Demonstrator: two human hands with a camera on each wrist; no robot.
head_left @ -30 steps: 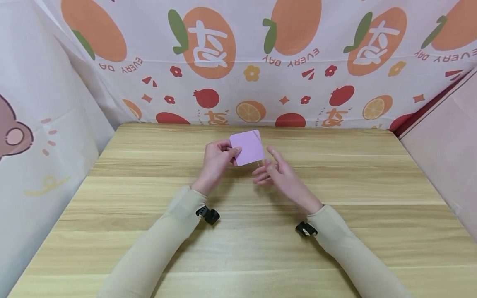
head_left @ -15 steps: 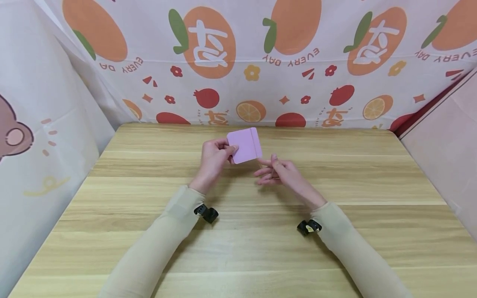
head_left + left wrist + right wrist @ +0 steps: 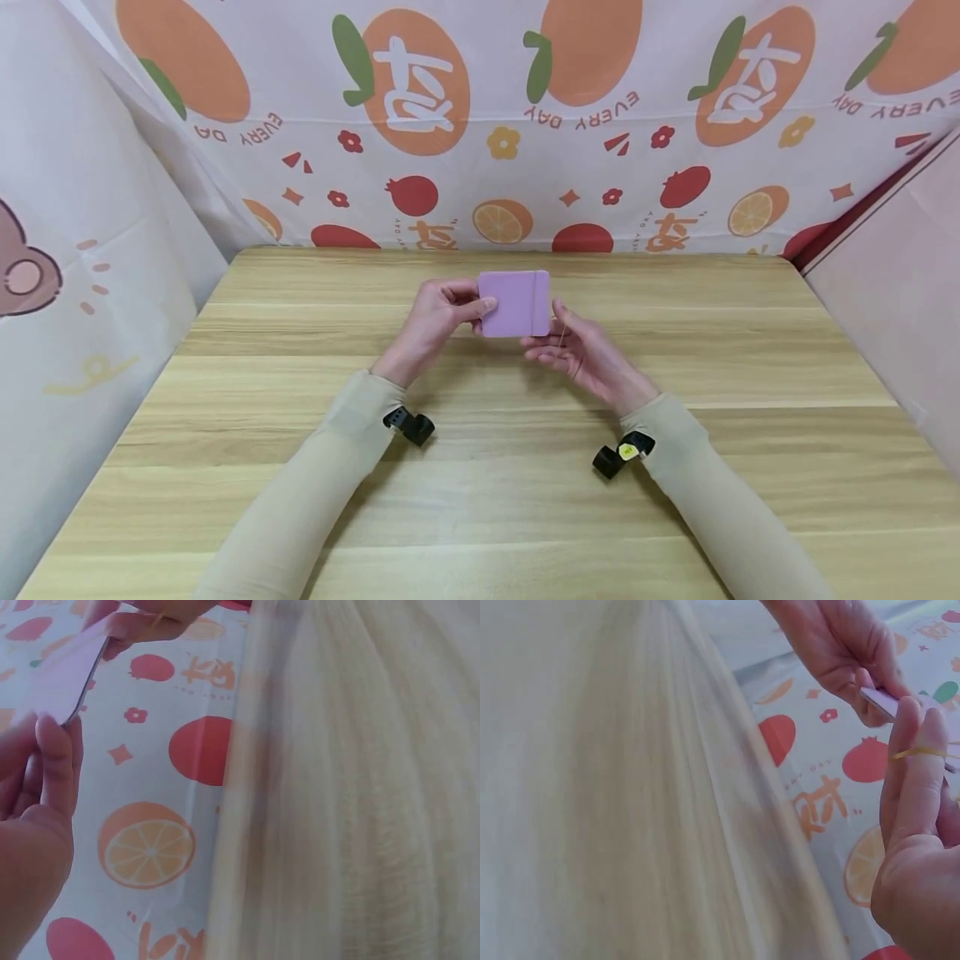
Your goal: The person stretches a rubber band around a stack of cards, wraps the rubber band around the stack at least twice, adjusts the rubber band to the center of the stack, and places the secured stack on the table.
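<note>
A thin, square purple pad (image 3: 510, 304) is raised at the far part of the table, a darker strip running down near its right edge. My left hand (image 3: 431, 321) pinches its left side, thumb on the face towards me. Just right of the pad is my right hand (image 3: 588, 358), thumb apart from the fingers and fingertips at the lower right corner. A thin yellowish rubber band (image 3: 922, 752) loops around its straight fingers in the right wrist view. The left wrist view shows the pad (image 3: 67, 675) nearly edge-on, with both hands at it.
The wooden table (image 3: 480, 492) stretches below both forearms. A fruit-print cloth (image 3: 480, 125) hangs behind its back edge, and a pale cloth (image 3: 90, 250) hangs on the left. Small black wrist cameras (image 3: 411, 425) sit at both cuffs.
The pad has shifted right and straightened from its tilt. The strip, at first slanting over the upper right corner, now runs along the right side. My right thumb has spread from the fingers.
</note>
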